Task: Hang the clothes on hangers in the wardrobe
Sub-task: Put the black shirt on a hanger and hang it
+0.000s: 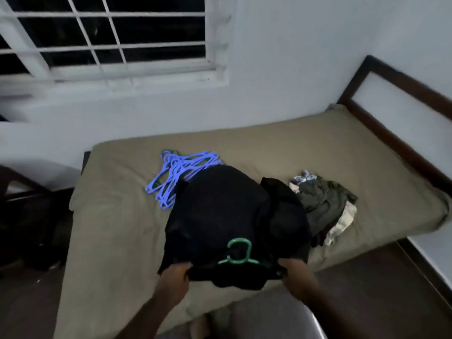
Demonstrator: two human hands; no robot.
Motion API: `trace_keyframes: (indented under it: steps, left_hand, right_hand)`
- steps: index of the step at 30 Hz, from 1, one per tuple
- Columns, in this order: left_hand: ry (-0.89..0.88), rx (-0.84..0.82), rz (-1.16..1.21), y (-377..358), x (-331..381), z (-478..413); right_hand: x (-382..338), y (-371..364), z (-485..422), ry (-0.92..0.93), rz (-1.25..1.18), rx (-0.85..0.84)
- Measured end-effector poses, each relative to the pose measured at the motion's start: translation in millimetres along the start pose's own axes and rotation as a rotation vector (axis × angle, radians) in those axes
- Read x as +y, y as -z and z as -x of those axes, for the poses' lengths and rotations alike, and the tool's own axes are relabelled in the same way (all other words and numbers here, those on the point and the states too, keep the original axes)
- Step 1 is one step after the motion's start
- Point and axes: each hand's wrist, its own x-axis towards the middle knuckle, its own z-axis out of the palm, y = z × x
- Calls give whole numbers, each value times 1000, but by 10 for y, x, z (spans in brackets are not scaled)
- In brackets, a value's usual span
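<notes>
So, head view only. A person stands at the near edge of a bed (117, 241) covered in an olive-tan sheet, both arms reaching forward and down.

A black shirt (220, 211) lies spread on the sheet, collar end toward the person and the rest running away toward the wall. A green hanger (238, 254) sits at the collar. Its hook lies on top of the black cloth and its arms go under the fabric on both sides.

The left hand (176, 274) has its fingers curled round the shirt's left shoulder edge and grips the cloth. The right hand (294, 271) grips the right shoulder edge the same way, fingers bent over the fabric. Both hands sit at the hanger's ends, low over the mattress edge. Whether the fingers also catch the hanger arms under the cloth, cannot tell.

Blue hangers (176, 176) lie in a loose heap on the sheet just beyond the shirt's far left corner, partly covered by it. A pile (322, 204) of crumpled clothes, dark green, black, pale and patterned pieces, lies just right of the shirt, touching it.

Farther back: a dark wooden frame (391, 77) at the bed's right end, a white barred window (110, 40) in the wall with dark outside. Picture is dim and slightly blurred.
</notes>
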Motion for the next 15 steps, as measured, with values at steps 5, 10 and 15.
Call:
trace_keyframes:
  steps: [5,10,15]
  left_hand:
    - [57,-252,59,-477,-202,585]
    - [60,-247,37,-560,-108,921]
    - [22,-169,-25,-381,-1,987]
  right_hand:
    - [208,-624,403,-87,35,-242]
    - [319,-752,615,-42,61,-239]
    - [289,-410,674,39,92,-154]
